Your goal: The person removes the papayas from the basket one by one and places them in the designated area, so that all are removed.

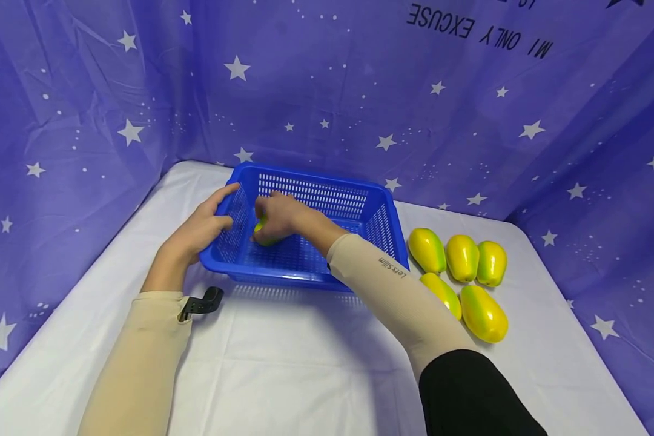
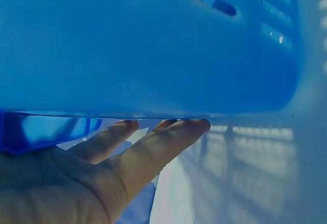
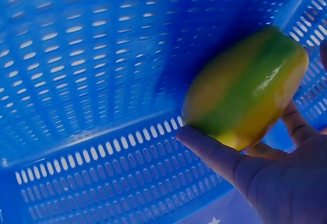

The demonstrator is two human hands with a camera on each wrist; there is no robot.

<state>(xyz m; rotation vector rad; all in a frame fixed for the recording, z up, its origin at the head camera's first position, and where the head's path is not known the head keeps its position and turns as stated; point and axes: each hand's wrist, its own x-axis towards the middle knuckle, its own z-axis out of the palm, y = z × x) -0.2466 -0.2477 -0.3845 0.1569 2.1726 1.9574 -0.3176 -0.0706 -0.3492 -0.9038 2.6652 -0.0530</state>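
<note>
A blue plastic basket (image 1: 327, 278) with slotted walls stands on the white-covered table. My left hand (image 1: 196, 227) touches its left rim, and the left wrist view shows nearly straight fingers (image 2: 153, 150) against the blue plastic. Inside the basket, towards its left end, my right hand (image 1: 278, 218) holds a yellow-green papaya (image 3: 245, 91). In the right wrist view the thumb and fingers lie around the fruit's near side, close to the basket's slotted surfaces. From the head view most of this papaya is hidden by the hand.
Several more yellow-green papayas (image 1: 484, 313) lie on the white tablecloth (image 1: 283, 363) right of the basket, one partly behind my right forearm. A dark wrist-camera mount (image 1: 204, 301) juts from my left sleeve. Purple star-printed curtains (image 1: 316, 91) enclose the table's back and sides.
</note>
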